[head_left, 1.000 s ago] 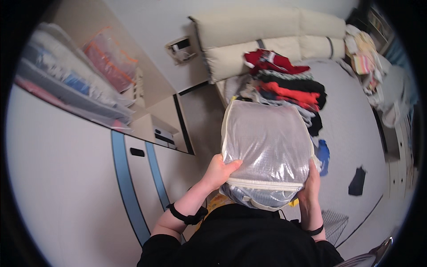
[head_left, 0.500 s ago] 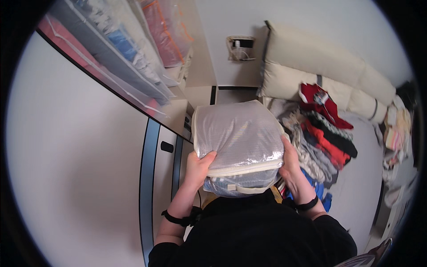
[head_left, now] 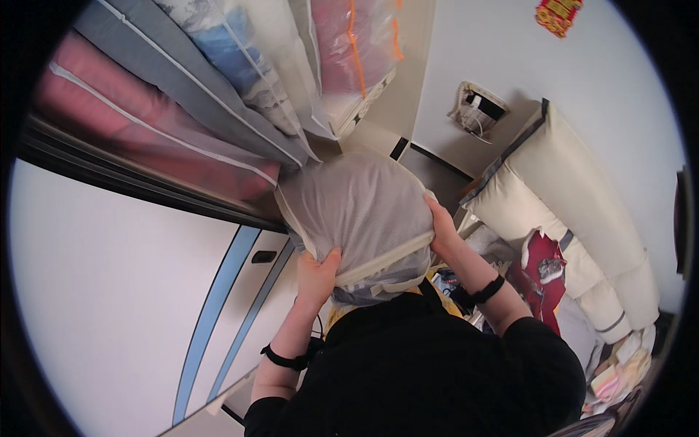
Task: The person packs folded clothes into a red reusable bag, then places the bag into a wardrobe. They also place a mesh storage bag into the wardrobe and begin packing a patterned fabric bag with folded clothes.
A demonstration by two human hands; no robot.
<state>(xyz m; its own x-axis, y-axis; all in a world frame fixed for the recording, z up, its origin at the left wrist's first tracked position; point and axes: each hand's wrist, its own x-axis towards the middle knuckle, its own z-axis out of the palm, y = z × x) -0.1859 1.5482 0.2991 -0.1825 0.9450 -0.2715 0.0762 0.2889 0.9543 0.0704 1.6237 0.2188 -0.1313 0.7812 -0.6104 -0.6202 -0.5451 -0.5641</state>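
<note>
Between my two hands I carry a grey mesh storage bag [head_left: 364, 197] with cream piping and a zipped front. It bulges, and bluish fabric shows dimly through its near side. My left hand [head_left: 318, 275] grips the near left corner, thumb on top. My right hand [head_left: 440, 222] clasps the right side; its fingers are partly hidden under the bag. The bag's far left edge lies close to the hanging garment covers [head_left: 240, 171] in the wardrobe; whether they touch I cannot tell.
A white wardrobe door [head_left: 116, 291] with blue stripes stands at left, below the opening. Cream cushions [head_left: 575, 197] lean on the right wall. Dark red clothing [head_left: 539, 277] lies on the bed beside them. A small wall pouch [head_left: 477, 109] hangs at the back.
My view has turned left toward the wardrobe, so the bed and cushions now lie farther right. The bag, still in both hands, has come nearer the hanging covers.
</note>
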